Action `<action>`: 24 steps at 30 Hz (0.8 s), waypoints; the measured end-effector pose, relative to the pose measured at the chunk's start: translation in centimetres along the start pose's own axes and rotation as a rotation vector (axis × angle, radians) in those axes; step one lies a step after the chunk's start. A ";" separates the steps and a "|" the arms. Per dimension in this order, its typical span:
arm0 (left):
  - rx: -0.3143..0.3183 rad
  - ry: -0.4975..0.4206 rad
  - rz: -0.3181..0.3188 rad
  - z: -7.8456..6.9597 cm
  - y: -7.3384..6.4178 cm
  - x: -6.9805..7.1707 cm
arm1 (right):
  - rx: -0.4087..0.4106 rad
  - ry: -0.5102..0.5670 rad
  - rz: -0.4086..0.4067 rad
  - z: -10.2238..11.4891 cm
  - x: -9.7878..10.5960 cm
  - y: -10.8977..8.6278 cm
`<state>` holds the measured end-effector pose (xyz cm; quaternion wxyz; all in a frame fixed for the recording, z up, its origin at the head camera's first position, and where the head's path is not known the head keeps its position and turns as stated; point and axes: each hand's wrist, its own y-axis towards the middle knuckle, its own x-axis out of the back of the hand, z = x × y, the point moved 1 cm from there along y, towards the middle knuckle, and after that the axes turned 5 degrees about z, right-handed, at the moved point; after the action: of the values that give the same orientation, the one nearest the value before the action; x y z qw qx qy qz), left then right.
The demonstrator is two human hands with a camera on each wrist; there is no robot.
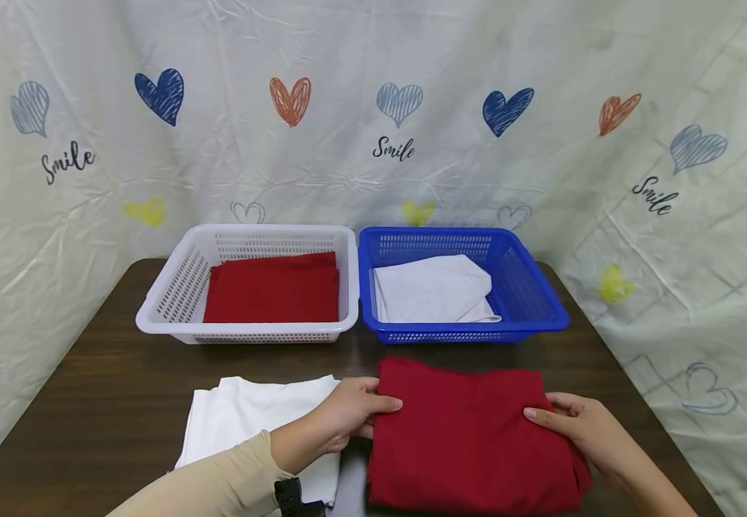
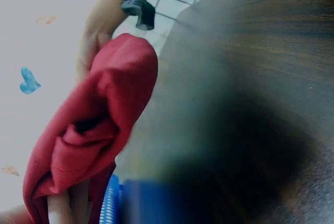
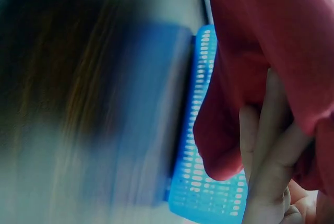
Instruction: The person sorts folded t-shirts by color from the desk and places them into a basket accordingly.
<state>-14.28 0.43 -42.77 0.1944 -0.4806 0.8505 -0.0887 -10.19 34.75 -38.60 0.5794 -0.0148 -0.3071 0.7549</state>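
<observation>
Red cloth [image 1: 457, 438], folded, over the brown tabletop [image 1: 108, 388]
Farther back, the white basket [image 1: 244, 329] and the blue basket [image 1: 463, 332] sit side by side. A white cloth [image 1: 244, 416] lies left of the red cloth. The left hand [image 1: 350, 409] pinches the red cloth's left edge; the right hand [image 1: 583, 427] grips its right edge.

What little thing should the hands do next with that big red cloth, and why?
Perhaps carry the red cloth toward the white basket. The left hand and right hand grip its two sides, and that basket holds red fabric, while the blue basket holds white cloth.
</observation>
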 end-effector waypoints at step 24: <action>-0.037 -0.004 -0.059 -2.7 -1.9 0.2 | 0.080 -0.006 -0.011 2.7 -0.3 -0.2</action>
<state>-13.97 -0.85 -39.75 0.1842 -0.5091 0.8372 -0.0777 -10.93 33.30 -36.39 0.5828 0.0121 -0.2785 0.7633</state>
